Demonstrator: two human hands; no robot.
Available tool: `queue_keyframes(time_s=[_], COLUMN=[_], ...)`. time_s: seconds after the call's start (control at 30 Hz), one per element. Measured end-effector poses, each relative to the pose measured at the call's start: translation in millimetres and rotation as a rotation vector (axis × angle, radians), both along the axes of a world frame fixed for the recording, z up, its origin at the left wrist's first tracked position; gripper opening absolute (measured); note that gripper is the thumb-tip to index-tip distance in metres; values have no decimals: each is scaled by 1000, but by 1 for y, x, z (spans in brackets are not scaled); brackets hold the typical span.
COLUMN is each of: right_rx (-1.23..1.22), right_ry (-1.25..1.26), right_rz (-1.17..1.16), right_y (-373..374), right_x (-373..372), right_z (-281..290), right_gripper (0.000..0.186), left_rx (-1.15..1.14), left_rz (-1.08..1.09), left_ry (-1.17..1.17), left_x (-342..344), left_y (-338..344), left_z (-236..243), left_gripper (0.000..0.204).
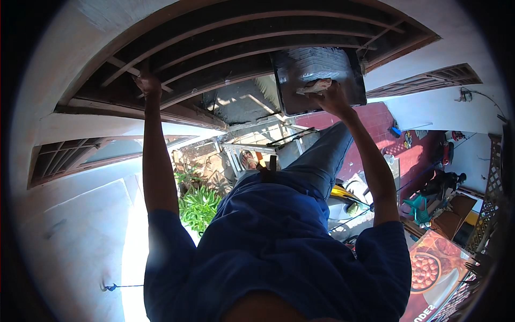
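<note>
High on the left, my left hand [148, 85] is closed around a brown bar of the slatted window grille [204, 37]. My right hand [333, 99] grips a pale, crumpled rag-like piece [315, 86]; its exact kind is hard to make out. Behind and around that hand is a black paint tray [292, 99] with a ribbed, glossy grey slope, close against the grille's right end. Whether the rag-like piece touches the tray's surface cannot be told.
Below me stands a metal ladder [230, 155], beside a leafy green plant [199, 206]. Red tiled floor [370, 121] stretches to the right. Farther right are a green plastic chair [417, 208], a parked motorbike [442, 183] and a printed banner [437, 268]. A second grille [429, 80] juts from the white wall.
</note>
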State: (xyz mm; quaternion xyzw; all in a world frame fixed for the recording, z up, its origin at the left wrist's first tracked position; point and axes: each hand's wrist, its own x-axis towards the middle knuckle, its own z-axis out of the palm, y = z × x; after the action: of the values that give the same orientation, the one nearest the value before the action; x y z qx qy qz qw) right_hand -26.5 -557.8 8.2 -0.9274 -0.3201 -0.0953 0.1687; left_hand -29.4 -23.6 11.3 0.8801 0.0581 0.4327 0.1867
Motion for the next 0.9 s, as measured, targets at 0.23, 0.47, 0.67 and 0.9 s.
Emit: queue_keyframes(time_s=[0.23,0.47,0.67,0.9], right_rx=[153,158,186,-83], right_ry=[-21,-59,-160,-410], right_rz=[155,-30,189,53], right_y=[19,21,20,4], right_x=[-17,-21,-13,-11], right_z=[40,56,32,11], right_gripper=[27,20,19,22], left_rx=[-130,-13,93,182], left_rz=[-22,92,13,61], left_ry=[-9,77,-87,-85], left_x=[3,1,4,4], left_y=[12,-2,-6,-8], left_z=[-14,1,7,9], left_gripper=[41,39,35,39])
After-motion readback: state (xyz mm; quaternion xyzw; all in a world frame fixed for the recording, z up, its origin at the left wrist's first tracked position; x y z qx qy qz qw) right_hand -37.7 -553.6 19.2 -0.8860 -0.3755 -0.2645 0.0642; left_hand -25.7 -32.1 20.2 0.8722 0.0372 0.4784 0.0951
